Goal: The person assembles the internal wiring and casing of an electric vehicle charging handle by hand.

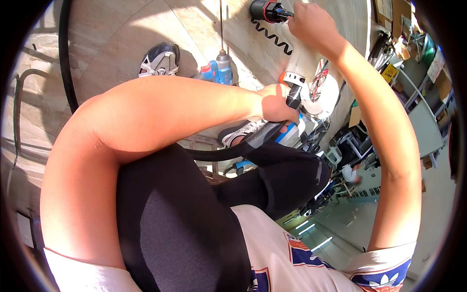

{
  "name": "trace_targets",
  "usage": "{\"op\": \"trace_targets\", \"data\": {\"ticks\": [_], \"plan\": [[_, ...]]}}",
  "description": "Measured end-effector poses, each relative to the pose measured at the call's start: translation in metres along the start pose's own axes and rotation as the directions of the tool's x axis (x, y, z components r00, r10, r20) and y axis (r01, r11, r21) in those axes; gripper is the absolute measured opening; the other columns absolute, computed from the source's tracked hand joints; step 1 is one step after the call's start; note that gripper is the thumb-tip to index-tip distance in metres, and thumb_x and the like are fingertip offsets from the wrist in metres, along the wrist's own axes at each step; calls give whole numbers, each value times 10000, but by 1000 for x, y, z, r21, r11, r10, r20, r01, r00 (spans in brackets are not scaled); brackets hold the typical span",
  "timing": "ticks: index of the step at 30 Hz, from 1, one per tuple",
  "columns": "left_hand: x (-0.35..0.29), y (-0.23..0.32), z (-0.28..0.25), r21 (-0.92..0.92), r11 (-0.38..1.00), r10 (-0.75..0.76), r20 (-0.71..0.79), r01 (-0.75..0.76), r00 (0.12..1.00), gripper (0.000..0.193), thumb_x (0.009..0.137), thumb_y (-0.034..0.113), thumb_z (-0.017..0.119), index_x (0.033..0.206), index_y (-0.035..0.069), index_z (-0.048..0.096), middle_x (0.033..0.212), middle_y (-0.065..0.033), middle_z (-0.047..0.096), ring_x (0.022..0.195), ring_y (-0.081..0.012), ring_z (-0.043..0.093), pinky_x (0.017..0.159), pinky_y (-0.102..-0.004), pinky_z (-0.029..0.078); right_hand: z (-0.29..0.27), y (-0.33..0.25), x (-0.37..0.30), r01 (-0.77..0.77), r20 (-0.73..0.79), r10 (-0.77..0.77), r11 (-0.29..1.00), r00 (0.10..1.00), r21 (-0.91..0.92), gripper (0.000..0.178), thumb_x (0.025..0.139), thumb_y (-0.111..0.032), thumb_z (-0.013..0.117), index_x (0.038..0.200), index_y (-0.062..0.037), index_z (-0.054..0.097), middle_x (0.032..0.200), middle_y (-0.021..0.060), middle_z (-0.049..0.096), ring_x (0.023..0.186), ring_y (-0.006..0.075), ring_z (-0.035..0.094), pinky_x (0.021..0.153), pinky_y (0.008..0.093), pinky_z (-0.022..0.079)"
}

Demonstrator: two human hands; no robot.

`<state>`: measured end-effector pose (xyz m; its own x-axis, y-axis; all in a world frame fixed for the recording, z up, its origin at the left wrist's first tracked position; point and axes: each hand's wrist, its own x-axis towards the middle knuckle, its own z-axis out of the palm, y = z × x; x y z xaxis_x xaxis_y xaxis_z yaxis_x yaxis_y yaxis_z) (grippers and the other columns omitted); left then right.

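Note:
My left hand is wrapped around a thick black hose, close to where it meets a white fitting with an orange edge. Beside that fitting, thin red and dark wires stick out of a white round part. Farther out, my right hand is closed at the open end of a black cylindrical part with a red ring. Dark thin pieces run from that cylinder to my fingertips, and I cannot make out what they are. A coiled black cord hangs next to it.
A blue cordless drill with a long bit stands on the tiled floor near my shoe. Another blue tool lies by my leg. To the right are a table, boxes and a person in the background.

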<state>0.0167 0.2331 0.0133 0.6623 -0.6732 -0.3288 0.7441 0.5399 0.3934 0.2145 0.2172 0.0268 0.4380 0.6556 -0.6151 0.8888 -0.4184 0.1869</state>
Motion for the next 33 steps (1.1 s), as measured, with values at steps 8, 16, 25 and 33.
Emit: {"op": "trace_targets", "data": {"ticks": [8, 16, 25, 33], "plan": [[5, 1, -1, 35, 999, 14, 14, -14, 1000, 225, 784, 75, 665, 960, -50, 602, 728, -96, 641, 622, -190, 654, 583, -328, 516, 8, 8, 10, 275, 122, -250, 918, 961, -284, 177, 839, -159, 592, 909, 0, 630, 885, 175, 637, 788, 373, 670, 700, 471, 542], [7, -3, -1, 17, 999, 30, 19, -30, 999, 195, 788, 71, 660, 944, -24, 591, 727, -90, 631, 639, -187, 652, 590, -329, 516, -2, -4, 8, -51, -7, 51, 998, 999, -34, 194, 804, -173, 598, 900, -9, 633, 862, 193, 647, 775, 380, 670, 689, 473, 549], [9, -3, -4, 114, 993, 29, 5, -30, 1000, 174, 798, 118, 641, 922, -4, 639, 696, -77, 659, 641, -140, 600, 586, -298, 436, -15, -3, -9, 129, 15, -128, 984, 992, -126, 221, 810, -175, 613, 961, -21, 568, 890, 153, 631, 833, 362, 661, 714, 463, 533], [7, 7, -8, 101, 995, 18, 44, -22, 999, 206, 808, 115, 622, 980, 10, 668, 680, -71, 663, 616, -124, 573, 570, -285, 421, -26, 3, -9, 114, -60, -115, 993, 992, -12, 122, 847, -137, 596, 885, -31, 643, 808, 217, 676, 765, 405, 678, 676, 494, 540]]}}
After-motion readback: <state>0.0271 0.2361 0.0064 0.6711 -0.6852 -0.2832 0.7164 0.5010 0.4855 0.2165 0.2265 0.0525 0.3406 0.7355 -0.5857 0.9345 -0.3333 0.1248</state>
